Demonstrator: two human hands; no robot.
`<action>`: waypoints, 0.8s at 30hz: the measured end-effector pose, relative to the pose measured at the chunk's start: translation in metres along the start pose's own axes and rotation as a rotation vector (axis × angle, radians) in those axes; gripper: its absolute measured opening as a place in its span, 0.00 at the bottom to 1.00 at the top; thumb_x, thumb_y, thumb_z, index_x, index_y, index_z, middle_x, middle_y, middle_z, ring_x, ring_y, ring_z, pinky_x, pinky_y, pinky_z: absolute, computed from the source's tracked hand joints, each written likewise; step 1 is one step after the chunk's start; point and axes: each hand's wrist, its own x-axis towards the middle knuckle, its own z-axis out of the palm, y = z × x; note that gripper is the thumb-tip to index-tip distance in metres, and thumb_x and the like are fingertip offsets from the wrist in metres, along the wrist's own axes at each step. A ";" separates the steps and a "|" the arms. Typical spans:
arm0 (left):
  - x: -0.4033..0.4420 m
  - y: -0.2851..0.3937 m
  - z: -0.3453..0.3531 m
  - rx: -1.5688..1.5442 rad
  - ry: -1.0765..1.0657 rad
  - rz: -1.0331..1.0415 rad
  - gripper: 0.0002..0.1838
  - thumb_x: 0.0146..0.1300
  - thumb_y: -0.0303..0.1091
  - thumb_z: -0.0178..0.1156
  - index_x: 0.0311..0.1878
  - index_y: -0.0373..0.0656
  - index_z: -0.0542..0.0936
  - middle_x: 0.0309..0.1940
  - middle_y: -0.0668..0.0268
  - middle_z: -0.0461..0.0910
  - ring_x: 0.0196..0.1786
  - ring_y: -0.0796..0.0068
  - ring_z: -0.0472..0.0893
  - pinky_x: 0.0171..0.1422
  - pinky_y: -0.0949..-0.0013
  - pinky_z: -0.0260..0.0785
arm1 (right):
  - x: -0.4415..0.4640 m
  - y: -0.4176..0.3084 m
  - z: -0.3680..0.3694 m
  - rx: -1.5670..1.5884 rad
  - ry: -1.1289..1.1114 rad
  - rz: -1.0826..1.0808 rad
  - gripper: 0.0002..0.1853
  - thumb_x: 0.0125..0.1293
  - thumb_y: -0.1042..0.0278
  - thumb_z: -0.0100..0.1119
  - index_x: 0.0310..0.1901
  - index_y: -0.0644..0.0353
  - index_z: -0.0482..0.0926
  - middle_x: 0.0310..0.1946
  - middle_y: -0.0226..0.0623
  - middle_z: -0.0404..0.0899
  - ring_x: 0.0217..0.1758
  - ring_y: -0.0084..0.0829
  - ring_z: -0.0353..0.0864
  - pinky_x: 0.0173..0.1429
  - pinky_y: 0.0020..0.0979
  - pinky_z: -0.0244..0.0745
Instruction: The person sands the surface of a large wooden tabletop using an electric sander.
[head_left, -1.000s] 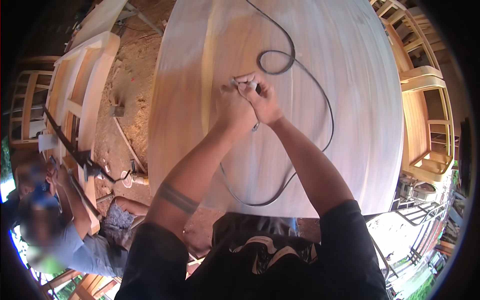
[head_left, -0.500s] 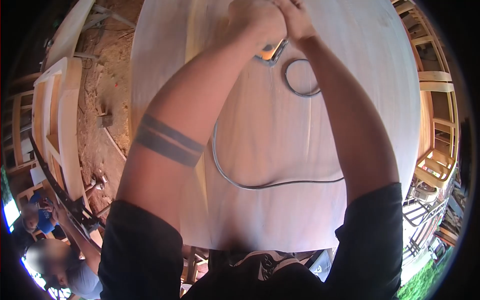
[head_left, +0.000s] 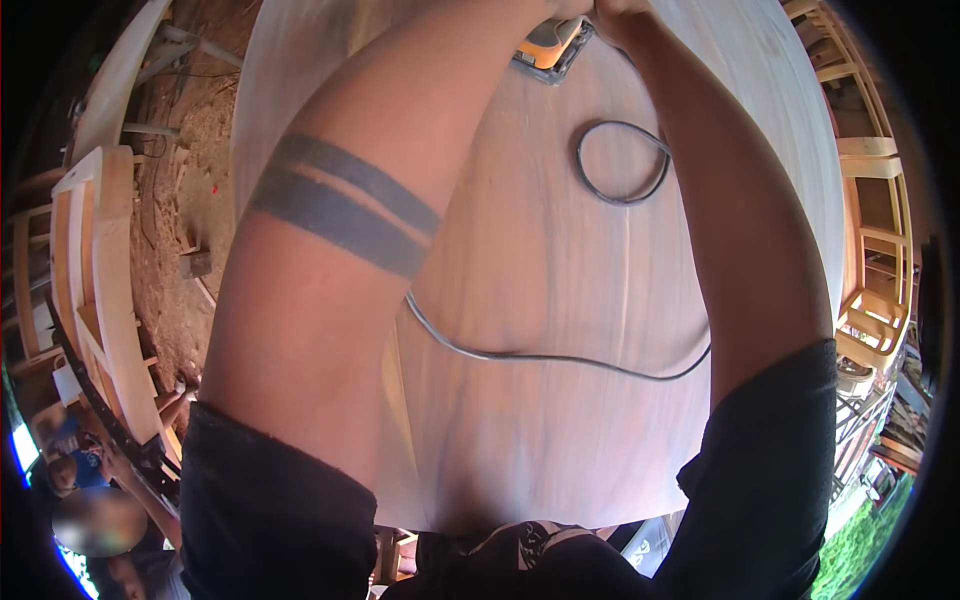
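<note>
A yellow-and-black electric sander (head_left: 549, 46) lies flat on a large wooden tabletop (head_left: 540, 260) at the top of the view. My left hand (head_left: 572, 8), closed on the sander, is mostly cut off by the upper edge. Close beside it, my right hand (head_left: 622, 8) is also closed at the sander, with its fingertips out of sight. A dark power cord (head_left: 580, 170) makes a loop on the wood near my right forearm. Its lower stretch curves across the tabletop between both arms.
Wooden furniture frames (head_left: 105, 240) stand left of the tabletop, over a dirt floor (head_left: 165, 220) with shavings. Wooden chairs (head_left: 875, 325) line the right side. Other people (head_left: 110, 500) are at the lower left.
The sander and both hands have moved farther up the view, with my arms stretched out more. The cord loop has shifted slightly right and its lower curve has changed shape.
</note>
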 end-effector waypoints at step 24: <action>-0.321 0.123 -0.057 -0.149 -0.070 -0.127 0.17 0.61 0.42 0.59 0.52 0.47 0.79 0.46 0.61 0.85 0.52 0.61 0.83 0.55 0.60 0.75 | -0.339 -0.100 0.089 -0.027 -0.035 0.073 0.12 0.68 0.62 0.60 0.44 0.61 0.81 0.43 0.31 0.83 0.49 0.23 0.78 0.58 0.28 0.73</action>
